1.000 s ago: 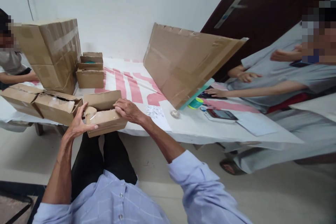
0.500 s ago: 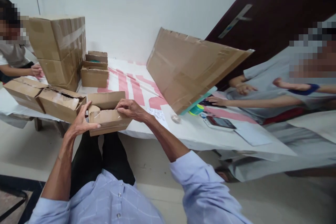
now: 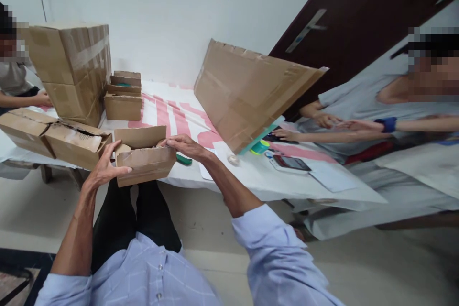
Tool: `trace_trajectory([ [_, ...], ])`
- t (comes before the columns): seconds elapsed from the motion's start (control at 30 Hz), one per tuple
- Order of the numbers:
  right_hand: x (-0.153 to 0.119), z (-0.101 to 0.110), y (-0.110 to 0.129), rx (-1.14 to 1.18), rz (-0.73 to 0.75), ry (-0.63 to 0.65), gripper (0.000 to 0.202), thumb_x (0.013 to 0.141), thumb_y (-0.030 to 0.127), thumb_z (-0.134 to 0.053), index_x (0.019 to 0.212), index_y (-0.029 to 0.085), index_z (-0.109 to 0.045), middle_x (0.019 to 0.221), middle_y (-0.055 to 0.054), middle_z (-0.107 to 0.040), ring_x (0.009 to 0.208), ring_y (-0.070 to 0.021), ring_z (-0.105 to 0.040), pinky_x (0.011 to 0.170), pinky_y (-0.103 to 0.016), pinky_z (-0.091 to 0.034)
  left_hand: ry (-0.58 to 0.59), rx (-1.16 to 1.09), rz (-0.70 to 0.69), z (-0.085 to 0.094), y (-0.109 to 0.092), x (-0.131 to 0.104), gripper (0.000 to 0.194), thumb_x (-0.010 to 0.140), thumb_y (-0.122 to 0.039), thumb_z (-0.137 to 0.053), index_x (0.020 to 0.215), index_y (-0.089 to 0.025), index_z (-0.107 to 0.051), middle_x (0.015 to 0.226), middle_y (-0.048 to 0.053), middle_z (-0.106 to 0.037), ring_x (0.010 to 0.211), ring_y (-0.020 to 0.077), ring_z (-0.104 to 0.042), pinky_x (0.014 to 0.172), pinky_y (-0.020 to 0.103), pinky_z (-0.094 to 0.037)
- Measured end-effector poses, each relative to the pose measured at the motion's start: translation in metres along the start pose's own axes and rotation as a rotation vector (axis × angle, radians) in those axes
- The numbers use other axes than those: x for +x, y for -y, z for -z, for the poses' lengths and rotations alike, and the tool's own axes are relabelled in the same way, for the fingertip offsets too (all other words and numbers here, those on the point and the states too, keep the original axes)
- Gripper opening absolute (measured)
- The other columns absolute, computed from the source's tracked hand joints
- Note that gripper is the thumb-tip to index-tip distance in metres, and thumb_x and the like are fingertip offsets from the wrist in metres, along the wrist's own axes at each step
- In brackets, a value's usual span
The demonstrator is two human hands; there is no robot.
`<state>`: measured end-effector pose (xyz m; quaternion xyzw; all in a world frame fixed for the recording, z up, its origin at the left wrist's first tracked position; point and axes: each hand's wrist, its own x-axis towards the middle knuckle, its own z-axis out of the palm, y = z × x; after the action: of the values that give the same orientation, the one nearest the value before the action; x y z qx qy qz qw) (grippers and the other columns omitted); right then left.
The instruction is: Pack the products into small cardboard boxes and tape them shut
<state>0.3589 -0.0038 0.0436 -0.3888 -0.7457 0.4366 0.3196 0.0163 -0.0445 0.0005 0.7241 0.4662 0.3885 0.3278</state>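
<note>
A small open cardboard box (image 3: 145, 165) is tilted at the table's front edge, with its back flap standing up. My left hand (image 3: 107, 167) grips its left end, thumb across the front and fingers at the top corner. At the box's upper right edge, my right hand (image 3: 182, 146) has its fingers closed on the rim; the fingertips are partly hidden. Just right of the box a green object (image 3: 184, 159) lies on the table. What the box holds cannot be made out.
Closed boxes (image 3: 77, 141) and a tall stack of boxes (image 3: 73, 67) stand left, with smaller open boxes (image 3: 124, 105) behind. A large cardboard sheet (image 3: 247, 91) leans at centre. Right are green tape (image 3: 260, 147), a device (image 3: 291, 163) and people's hands.
The box is tipped slightly differently, its front wall now more upright. The green object beside it has come into sight. The view has shifted a little to the right.
</note>
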Motion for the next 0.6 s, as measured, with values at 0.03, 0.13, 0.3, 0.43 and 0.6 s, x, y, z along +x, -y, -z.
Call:
trace_trajectory([
  [0.03, -0.0002, 0.0013, 0.0011, 0.008, -0.01, 0.013, 0.044, 0.091, 0.057, -0.067, 0.099, 0.018, -0.084, 0.109, -0.009, -0.083, 0.099, -0.0241, -0.072, 0.084, -0.033, -0.052, -0.001, -0.003, -0.001, 0.0004, 0.0, 0.0007, 0.101, 0.072, -0.056, -0.089, 0.158, -0.027, -0.048, 0.165, 0.014, -0.047, 0.156, 0.042, -0.043, 0.117, 0.054, -0.052],
  [0.13, 0.0, 0.0037, 0.0037, 0.026, -0.024, 0.018, 0.046, 0.09, 0.06, -0.069, 0.099, 0.017, -0.084, 0.107, -0.009, -0.082, 0.094, -0.0223, -0.07, 0.078, -0.031, -0.051, -0.002, -0.003, -0.002, 0.0012, 0.0022, 0.003, 0.094, 0.075, -0.06, -0.087, 0.156, -0.03, -0.051, 0.163, 0.012, -0.049, 0.154, 0.0417, -0.046, 0.118, 0.055, -0.051],
  [0.3, 0.0012, 0.0034, 0.0059, 0.065, -0.001, -0.031, 0.04, 0.087, 0.056, -0.074, 0.099, 0.018, -0.083, 0.106, -0.008, -0.082, 0.096, -0.0215, -0.069, 0.085, -0.033, -0.051, -0.022, 0.032, -0.012, 0.0012, 0.0069, 0.0066, 0.096, 0.073, -0.062, -0.087, 0.154, -0.025, -0.052, 0.16, 0.013, -0.052, 0.155, 0.04, -0.045, 0.13, 0.055, -0.037],
  [0.43, 0.0005, 0.0027, 0.0068, 0.098, 0.002, -0.052, 0.038, 0.086, 0.055, -0.074, 0.098, 0.019, -0.082, 0.104, -0.007, -0.082, 0.095, -0.0206, -0.069, 0.087, -0.033, -0.05, -0.029, 0.033, -0.01, 0.0011, 0.0082, 0.0076, 0.094, 0.073, -0.061, -0.086, 0.154, -0.026, -0.053, 0.159, 0.012, -0.053, 0.153, 0.04, -0.048, 0.129, 0.055, -0.04],
  [0.6, -0.0012, 0.0051, 0.0045, 0.183, -0.038, -0.061, 0.037, 0.083, 0.053, -0.078, 0.097, 0.019, -0.081, 0.101, -0.007, -0.081, 0.089, -0.0191, -0.069, 0.081, -0.032, -0.052, -0.032, 0.037, -0.005, 0.0014, 0.0067, 0.0073, 0.091, 0.074, -0.063, -0.085, 0.153, -0.028, -0.055, 0.158, 0.011, -0.054, 0.151, 0.0398, -0.049, 0.123, 0.054, -0.046],
])
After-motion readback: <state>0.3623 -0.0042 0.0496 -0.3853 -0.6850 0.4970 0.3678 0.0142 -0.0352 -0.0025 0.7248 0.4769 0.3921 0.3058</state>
